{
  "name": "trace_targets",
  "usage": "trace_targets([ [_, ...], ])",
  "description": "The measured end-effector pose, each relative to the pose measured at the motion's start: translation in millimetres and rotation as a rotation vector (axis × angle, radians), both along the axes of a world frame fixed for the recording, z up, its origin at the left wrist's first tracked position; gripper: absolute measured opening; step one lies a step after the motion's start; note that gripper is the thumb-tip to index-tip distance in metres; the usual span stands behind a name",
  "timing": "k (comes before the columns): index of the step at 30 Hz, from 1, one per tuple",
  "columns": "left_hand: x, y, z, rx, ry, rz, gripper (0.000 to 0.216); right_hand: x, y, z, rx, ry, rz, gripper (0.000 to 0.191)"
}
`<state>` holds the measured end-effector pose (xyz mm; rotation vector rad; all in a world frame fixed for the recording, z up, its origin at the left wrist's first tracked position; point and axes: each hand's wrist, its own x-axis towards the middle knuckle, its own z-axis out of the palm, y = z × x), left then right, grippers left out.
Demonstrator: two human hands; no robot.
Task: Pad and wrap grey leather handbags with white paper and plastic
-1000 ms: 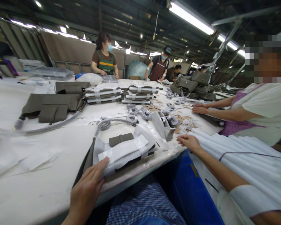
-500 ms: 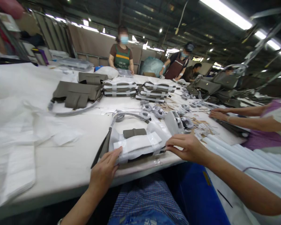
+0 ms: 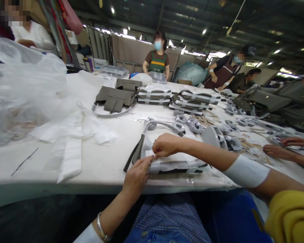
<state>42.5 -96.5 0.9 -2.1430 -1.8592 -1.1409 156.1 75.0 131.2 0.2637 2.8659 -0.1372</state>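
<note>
A grey-brown handbag [image 3: 177,166], partly wrapped in white sheet and held with clear tape, lies at the table's front edge. My left hand [image 3: 138,173] grips its left front corner, fingers over the wrapping and thumb lower down. Bent into a pinch, my right hand [image 3: 167,145] meets the left fingertips on top of the wrapping. What the right fingers pinch is too small to make out. The right forearm hides much of the bag's top. A wrapped strap [image 3: 164,124] arches behind the bag.
Stacked wrapped bags [image 3: 154,94] and an unwrapped bag [image 3: 115,98] stand further back. Loose white sheets [image 3: 71,157] and clear plastic [image 3: 27,84] lie left. Coiled straps [image 3: 194,125] lie behind. A co-worker's hands [image 3: 281,150] are at right; other people stand across the table.
My right hand has moved left from the bag's right end to meet my left fingertips, its forearm now crossing the bag. The view has turned left.
</note>
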Motion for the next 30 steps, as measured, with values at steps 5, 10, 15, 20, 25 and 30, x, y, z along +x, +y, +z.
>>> trace_targets([
  [5, 0.1, 1.3, -4.7, 0.046, 0.041, 0.000, 0.061, -26.6, 13.4, -8.4, 0.035, -0.178, 0.132, 0.018],
  [10, 0.0, 0.4, -8.6, 0.115, 0.138, -0.013, 0.054, -40.9, 14.7, -5.8, 0.083, -0.267, 0.193, 0.019],
  [15, 3.0, -0.9, -8.5, 0.117, 0.144, 0.009, 0.047, -46.9, 15.7, -3.4, 0.043, -0.291, 0.191, 0.018],
  [20, 3.8, -0.5, -10.0, 0.148, 0.130, 0.026, 0.043, -49.5, 27.1, -10.3, 0.002, -0.237, 0.204, 0.021],
  [25, 2.8, -0.1, -13.6, 0.115, 0.112, -0.012, 0.051, -52.4, 54.2, -22.7, 0.004, -0.175, 0.152, 0.034],
  [30, 2.5, 0.3, -13.9, 0.112, 0.105, -0.009, 0.052, -59.6, 73.7, -29.4, -0.051, -0.206, 0.028, 0.043],
])
